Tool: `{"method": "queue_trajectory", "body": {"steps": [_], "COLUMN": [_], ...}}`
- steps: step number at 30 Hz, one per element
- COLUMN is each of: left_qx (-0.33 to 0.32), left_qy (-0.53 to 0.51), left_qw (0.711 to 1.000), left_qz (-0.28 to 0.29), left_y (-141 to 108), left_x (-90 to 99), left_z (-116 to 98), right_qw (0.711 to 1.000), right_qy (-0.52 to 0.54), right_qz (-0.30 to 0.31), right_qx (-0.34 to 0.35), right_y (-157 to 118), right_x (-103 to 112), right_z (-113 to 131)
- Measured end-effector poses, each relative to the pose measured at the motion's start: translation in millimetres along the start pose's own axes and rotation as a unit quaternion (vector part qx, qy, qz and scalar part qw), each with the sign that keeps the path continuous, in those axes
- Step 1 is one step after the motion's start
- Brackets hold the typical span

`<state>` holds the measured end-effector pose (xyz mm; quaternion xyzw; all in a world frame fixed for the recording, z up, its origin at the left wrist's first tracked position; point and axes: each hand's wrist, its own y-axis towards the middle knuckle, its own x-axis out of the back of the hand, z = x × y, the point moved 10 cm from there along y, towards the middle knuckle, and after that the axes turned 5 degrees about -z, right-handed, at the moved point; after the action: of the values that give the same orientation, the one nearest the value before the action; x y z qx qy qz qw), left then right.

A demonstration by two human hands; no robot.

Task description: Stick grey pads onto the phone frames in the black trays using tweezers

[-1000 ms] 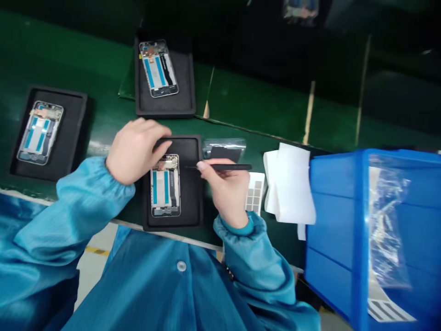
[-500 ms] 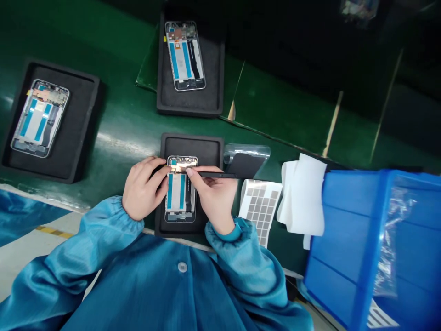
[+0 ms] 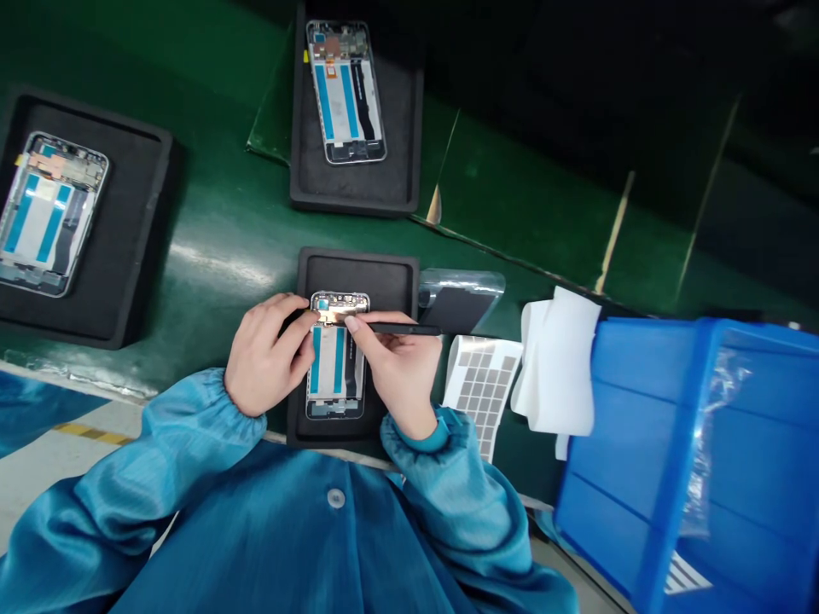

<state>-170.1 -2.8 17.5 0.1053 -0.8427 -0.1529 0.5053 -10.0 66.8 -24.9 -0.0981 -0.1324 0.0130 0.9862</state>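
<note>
An opened phone point(image 3: 328, 362) lies in a black foam tray point(image 3: 358, 266) in front of me, its inner boards, a copper-coloured patch and two blue strips exposed. My left hand point(image 3: 269, 351) grips its upper left edge with bent fingers; their tips touch the frame beside the copper area. In my right hand point(image 3: 403, 367), black tweezers point(image 3: 406, 328) lie almost level, pinched between thumb and fingers. Their tip points at the phone's upper part, and my thumb and fingers partly hide it.
Two more trays hold opened phones, one phone point(image 3: 347, 98) further back and another point(image 3: 55, 213) at left. To the right lie a clear film with a dark sheet point(image 3: 457, 307), a sticker sheet point(image 3: 485, 384), white papers point(image 3: 560, 367) and a blue bin point(image 3: 633, 409).
The view has shifted slightly, so the left tray sits further left. Both hands keep nearly the same place on the phone, and the tweezers remain at its upper part.
</note>
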Motion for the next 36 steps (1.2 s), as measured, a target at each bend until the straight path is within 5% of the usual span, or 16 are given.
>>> {"method": "queue_trajectory", "body": {"steps": [21,28,36], "left_qx": [-0.015,-0.078,-0.116], "left_qy": [-0.001,0.105,0.168], "left_qw": [1.000,0.990,0.974], "left_qz": [-0.010,0.060,0.103], "left_y": [0,-4,-3], "left_x": [2.1,-2.0,-1.4], "left_z": [-2,-21,-30], "right_qw": [1.000,1.000,0.995], "right_qy": [-0.012,-0.010,-0.027], "right_qz": [0.004,0.011,-0.091], "right_qx": [0.004,0.014,0.032], "right_y": [0,-2,-17], "right_x": [-2,-3,45], "right_z": [2,5,17]}}
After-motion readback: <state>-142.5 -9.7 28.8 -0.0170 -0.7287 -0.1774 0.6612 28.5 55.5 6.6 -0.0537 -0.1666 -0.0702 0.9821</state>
